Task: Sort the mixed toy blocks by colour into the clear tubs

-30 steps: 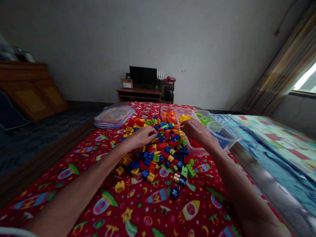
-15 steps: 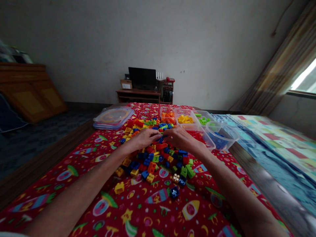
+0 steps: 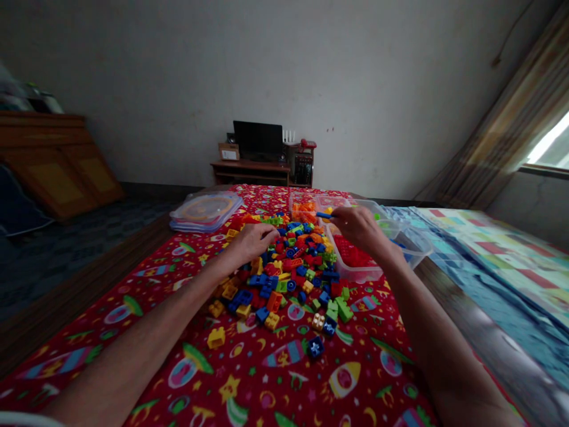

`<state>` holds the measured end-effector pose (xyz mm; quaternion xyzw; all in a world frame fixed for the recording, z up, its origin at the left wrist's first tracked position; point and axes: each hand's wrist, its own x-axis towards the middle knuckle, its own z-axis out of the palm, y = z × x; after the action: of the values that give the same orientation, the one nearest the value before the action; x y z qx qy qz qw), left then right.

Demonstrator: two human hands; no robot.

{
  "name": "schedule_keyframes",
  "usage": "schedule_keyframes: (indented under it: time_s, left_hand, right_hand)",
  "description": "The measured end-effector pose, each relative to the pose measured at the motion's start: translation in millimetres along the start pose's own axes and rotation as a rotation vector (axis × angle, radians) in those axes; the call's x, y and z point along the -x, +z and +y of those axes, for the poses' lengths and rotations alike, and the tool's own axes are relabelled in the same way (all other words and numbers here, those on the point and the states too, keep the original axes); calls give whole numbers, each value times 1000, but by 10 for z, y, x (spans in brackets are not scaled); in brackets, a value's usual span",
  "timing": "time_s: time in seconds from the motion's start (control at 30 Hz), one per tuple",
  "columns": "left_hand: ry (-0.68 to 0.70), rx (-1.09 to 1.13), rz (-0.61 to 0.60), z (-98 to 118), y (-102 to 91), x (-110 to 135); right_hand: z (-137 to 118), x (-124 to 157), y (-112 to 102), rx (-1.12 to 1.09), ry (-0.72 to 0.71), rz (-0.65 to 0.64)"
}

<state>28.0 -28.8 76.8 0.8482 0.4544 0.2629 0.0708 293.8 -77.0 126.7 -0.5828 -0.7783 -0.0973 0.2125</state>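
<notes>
My right hand (image 3: 361, 226) is closed on a long blue toy brick (image 3: 324, 215), held up over the clear plastic boxes. Beneath that wrist lies a box of red bricks (image 3: 353, 252). My left hand (image 3: 252, 240) rests at the left side of a mixed heap of toy bricks (image 3: 291, 267), its fingers curled together. Whatever those fingers pinch, if anything, is hidden. Behind my right hand, the boxes of yellow bricks (image 3: 328, 210) and green bricks are partly covered.
A box of orange bricks (image 3: 304, 209) stands beyond the heap. The blue-brick tub (image 3: 420, 246) sits at the right, near a bed (image 3: 480, 249). Stacked lids (image 3: 204, 210) lie at the left edge of the red patterned cloth (image 3: 249, 379).
My right hand has moved right and up, away from the heap, carrying a long blue brick. My left hand has shifted slightly left, so the two hands are now apart.
</notes>
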Motion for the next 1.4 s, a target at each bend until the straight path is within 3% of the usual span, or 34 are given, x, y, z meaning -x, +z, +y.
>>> schedule_keyframes:
  time_s: [0.13, 0.3, 0.57, 0.73, 0.83, 1.0, 1.17, 1.4]
  left_hand:
    - [20, -97, 39, -173, -56, -33]
    - [-44, -150, -94, -331, -156, -35]
    - [-46, -194, -212, -276, -93, -20]
    - [-9, -194, -218, -282, -59, -22]
    - [2, -197, -177, -327, -9, -31]
    - [-18, -191, -132, -341, 26, -26]
    - [-61, -137, -62, -250, -21, -1]
    - [-87, 154, -6, -193, -20, -18]
  right_hand:
    - [451, 36, -159, 71, 238, 149]
    - [932, 178, -324, 143, 475, 213]
    - [1155, 271, -359, 80, 613, 192]
    - [1289, 300, -310, 180, 630, 50]
    - [1229, 272, -308, 168, 580, 101]
    - [870, 162, -304, 159, 477, 194]
    - [473, 76, -210, 148, 305, 108]
    - [-74, 33, -96, 235, 90, -111]
